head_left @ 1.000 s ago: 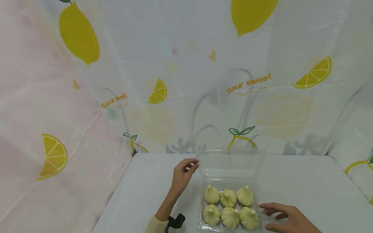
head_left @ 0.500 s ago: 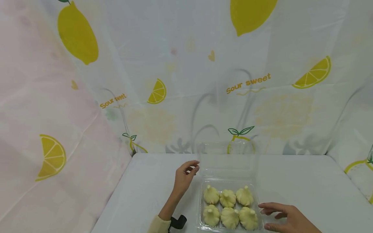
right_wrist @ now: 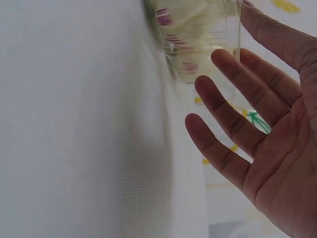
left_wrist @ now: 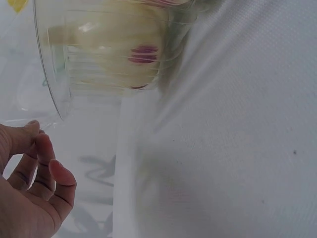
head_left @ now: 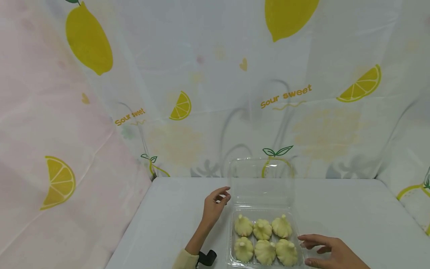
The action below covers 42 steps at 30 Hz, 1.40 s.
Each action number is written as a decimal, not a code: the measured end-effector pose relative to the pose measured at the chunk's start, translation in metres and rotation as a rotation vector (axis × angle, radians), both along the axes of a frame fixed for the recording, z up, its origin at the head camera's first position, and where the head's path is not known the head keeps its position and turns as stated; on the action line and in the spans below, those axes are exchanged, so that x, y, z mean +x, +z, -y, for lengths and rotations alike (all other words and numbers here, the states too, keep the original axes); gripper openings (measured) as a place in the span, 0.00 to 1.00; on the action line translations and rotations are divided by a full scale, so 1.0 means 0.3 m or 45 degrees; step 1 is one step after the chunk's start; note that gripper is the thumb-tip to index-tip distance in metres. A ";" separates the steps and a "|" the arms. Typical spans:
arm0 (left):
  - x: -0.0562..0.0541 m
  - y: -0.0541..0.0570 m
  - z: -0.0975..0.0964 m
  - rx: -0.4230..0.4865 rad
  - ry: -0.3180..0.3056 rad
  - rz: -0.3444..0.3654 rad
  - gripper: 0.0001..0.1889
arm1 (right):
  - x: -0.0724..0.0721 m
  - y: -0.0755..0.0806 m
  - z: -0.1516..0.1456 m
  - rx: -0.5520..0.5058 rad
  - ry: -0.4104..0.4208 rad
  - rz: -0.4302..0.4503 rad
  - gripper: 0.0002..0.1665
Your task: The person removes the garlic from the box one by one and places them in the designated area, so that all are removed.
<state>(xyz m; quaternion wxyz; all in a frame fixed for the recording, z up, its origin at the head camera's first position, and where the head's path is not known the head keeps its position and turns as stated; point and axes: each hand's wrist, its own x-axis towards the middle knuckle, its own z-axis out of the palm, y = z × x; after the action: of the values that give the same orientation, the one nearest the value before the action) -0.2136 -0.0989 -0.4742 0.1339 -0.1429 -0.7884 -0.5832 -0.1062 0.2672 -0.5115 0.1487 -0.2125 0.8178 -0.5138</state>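
A clear plastic clamshell box [head_left: 230, 239] stands before me with its hinged lid [head_left: 262, 190] raised at the far side. Several pale garlic bulbs [head_left: 263, 229], stems up, fill it in two rows. Purple patches mark the garlic [left_wrist: 114, 49] seen through the wall in the left wrist view. My left hand [head_left: 215, 207] pinches the lid's left corner between thumb and index finger, the other fingers loosely bent. At the box's right side is my right hand [head_left: 332, 252]. Its fingers are spread and fairly straight, fingertips right at the wall, as the right wrist view of that hand [right_wrist: 282, 148] shows.
A white-covered table [head_left: 339, 209] lies under the box. Behind it and at the sides hangs a curtain [head_left: 215, 74] with lemon prints. A black wrist mount [head_left: 207, 257] sits at the left sleeve [head_left: 186, 259].
The lid has swung up from its backward lean, its free edge rising against the curtain. My left hand has shifted slightly right and nearer with it. The right hand stays put.
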 end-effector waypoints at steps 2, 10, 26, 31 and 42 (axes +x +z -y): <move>-0.003 -0.003 0.000 0.003 -0.004 0.010 0.14 | 0.000 -0.001 -0.001 0.001 0.003 -0.007 0.27; -0.007 -0.022 0.001 -0.039 -0.016 -0.031 0.14 | 0.001 -0.005 -0.001 0.040 -0.029 0.019 0.28; -0.061 -0.094 0.012 -0.084 -0.005 0.114 0.13 | -0.001 -0.012 -0.008 0.001 -0.007 0.052 0.28; -0.086 -0.134 0.023 -0.118 -0.005 0.157 0.14 | -0.001 -0.014 -0.010 -0.003 -0.001 0.032 0.27; -0.089 -0.144 0.025 -0.130 -0.023 0.173 0.14 | -0.002 -0.011 -0.007 0.021 -0.021 0.024 0.28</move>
<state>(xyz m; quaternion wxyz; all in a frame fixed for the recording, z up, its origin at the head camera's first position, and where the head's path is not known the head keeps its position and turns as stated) -0.2403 -0.1063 -0.5174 0.0675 -0.1168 -0.8230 -0.5518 -0.1069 0.2691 -0.5148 0.1538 -0.1997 0.8224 -0.5101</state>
